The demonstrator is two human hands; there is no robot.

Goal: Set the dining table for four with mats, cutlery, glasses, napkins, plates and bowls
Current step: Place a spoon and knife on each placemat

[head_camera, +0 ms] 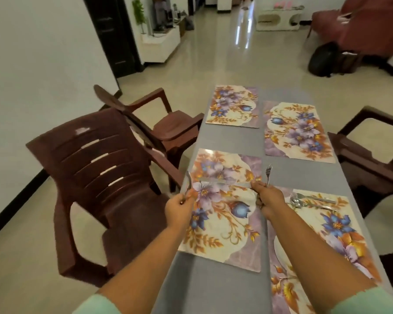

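Several floral place mats lie on the grey table [225, 139]. Over the near-left mat [222, 223], my left hand [178, 209] pinches a spoon [188, 182] by its handle, bowl pointing up and away. My right hand [268, 200] grips a fork [268, 174] with its tines pointing away, and also holds a knife [225, 182] whose blade stretches left across the mat. On the near-right mat [340, 232] lies a small pile of cutlery [309, 201]. The far-left mat [233, 107] and far-right mat [297, 130] are bare.
Brown plastic chairs stand at the table: two on the left [93, 177], [163, 123] and one on the right [372, 159]. Beyond the table lie a shiny tiled floor, a dark bag [322, 60] and a maroon sofa [372, 26].
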